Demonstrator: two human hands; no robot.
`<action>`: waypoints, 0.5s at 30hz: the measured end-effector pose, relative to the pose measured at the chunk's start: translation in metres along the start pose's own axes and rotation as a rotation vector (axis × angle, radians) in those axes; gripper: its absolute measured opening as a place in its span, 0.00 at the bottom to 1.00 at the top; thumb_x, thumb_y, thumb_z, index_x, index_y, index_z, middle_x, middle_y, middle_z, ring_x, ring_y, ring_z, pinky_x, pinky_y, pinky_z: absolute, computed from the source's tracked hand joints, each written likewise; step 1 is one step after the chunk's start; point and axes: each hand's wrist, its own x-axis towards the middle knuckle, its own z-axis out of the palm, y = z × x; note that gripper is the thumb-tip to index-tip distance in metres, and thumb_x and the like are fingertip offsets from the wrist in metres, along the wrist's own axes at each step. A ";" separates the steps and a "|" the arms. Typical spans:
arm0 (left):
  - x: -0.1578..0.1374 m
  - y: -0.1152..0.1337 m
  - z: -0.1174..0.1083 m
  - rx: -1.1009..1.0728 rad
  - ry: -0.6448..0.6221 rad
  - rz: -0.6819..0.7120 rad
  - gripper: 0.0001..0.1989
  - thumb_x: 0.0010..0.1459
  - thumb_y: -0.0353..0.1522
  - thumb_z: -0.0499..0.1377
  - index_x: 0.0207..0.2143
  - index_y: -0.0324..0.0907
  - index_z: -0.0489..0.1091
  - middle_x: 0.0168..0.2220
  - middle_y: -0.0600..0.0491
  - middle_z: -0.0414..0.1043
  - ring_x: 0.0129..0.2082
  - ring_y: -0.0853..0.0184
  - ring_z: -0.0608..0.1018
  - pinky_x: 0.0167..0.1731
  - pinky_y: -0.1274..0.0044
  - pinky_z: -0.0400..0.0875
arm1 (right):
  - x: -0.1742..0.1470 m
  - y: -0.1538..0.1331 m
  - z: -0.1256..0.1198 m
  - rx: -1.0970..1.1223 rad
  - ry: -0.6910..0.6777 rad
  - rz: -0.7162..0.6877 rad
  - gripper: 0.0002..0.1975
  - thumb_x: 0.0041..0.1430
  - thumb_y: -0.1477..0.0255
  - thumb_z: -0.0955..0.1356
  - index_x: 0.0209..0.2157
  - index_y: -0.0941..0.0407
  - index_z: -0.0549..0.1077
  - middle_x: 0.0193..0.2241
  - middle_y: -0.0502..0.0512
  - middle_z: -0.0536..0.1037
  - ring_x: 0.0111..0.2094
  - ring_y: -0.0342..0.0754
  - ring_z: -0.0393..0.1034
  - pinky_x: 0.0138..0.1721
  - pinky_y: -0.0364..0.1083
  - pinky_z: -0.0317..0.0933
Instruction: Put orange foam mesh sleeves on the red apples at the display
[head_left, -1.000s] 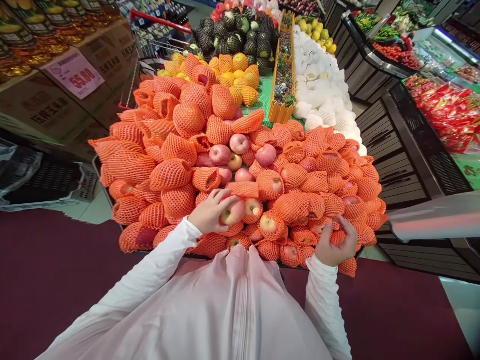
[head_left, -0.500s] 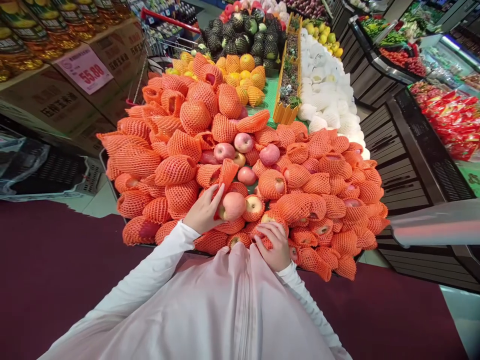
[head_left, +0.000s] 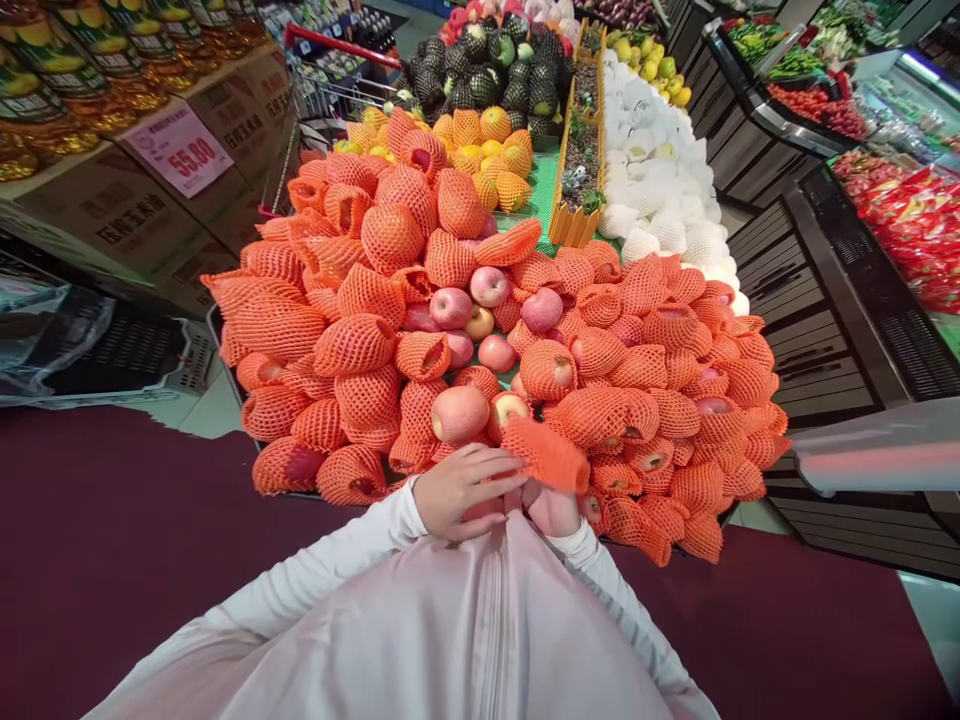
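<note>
An orange foam net sleeve [head_left: 546, 454], slightly blurred and flat-looking, is held in front of my chest. My left hand [head_left: 466, 490] reaches across with its fingertips at the sleeve's near left edge. Beneath the sleeve is my right hand [head_left: 553, 508], gripping it from below, its fingers partly hidden. Just beyond my left hand a bare pink apple [head_left: 460, 414] lies on the pile. Beside it sits a paler apple [head_left: 508, 408] partly wrapped in netting. More bare apples [head_left: 496, 353] lie farther back among sleeved apples [head_left: 364, 343].
Yellow-netted fruit [head_left: 511, 190] and dark-netted fruit [head_left: 480, 75] are stacked behind the apples. A yellow planter fence [head_left: 576, 226] divides them from white-wrapped fruit [head_left: 660, 190]. Boxes with a price sign [head_left: 180, 150] stand left, near a shopping cart [head_left: 341, 50]. Dark display stands [head_left: 840, 280] are at right.
My left hand has drawn back from the bare apple toward my chest, and the apple lies on the pile. An orange sleeve is now between both hands; my right hand has turned under it.
</note>
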 end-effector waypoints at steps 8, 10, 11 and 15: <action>0.014 0.009 0.015 -0.508 0.327 -0.333 0.11 0.61 0.38 0.55 0.40 0.40 0.69 0.39 0.44 0.73 0.38 0.62 0.75 0.41 0.70 0.71 | -0.011 -0.006 -0.002 0.256 -0.019 0.140 0.31 0.58 0.50 0.66 0.58 0.50 0.65 0.56 0.58 0.72 0.57 0.54 0.66 0.60 0.54 0.60; 0.014 0.010 0.019 -0.597 0.393 -0.448 0.14 0.59 0.38 0.59 0.44 0.39 0.66 0.41 0.46 0.71 0.39 0.63 0.74 0.41 0.72 0.71 | -0.011 -0.006 0.001 0.232 -0.046 0.191 0.31 0.57 0.49 0.65 0.58 0.48 0.65 0.59 0.55 0.68 0.63 0.53 0.59 0.65 0.55 0.51; 0.014 0.011 0.021 -0.619 0.401 -0.476 0.16 0.58 0.38 0.60 0.46 0.40 0.66 0.43 0.46 0.70 0.41 0.62 0.73 0.42 0.72 0.70 | -0.011 -0.005 0.001 0.205 -0.060 0.199 0.31 0.57 0.48 0.65 0.58 0.48 0.65 0.61 0.54 0.66 0.64 0.52 0.56 0.66 0.55 0.48; 0.007 0.009 0.025 -0.629 0.421 -0.454 0.20 0.56 0.38 0.62 0.50 0.41 0.66 0.49 0.44 0.66 0.51 0.57 0.69 0.52 0.68 0.65 | -0.008 -0.001 0.004 0.142 -0.092 0.143 0.35 0.56 0.47 0.65 0.62 0.47 0.60 0.64 0.53 0.61 0.65 0.52 0.54 0.66 0.54 0.49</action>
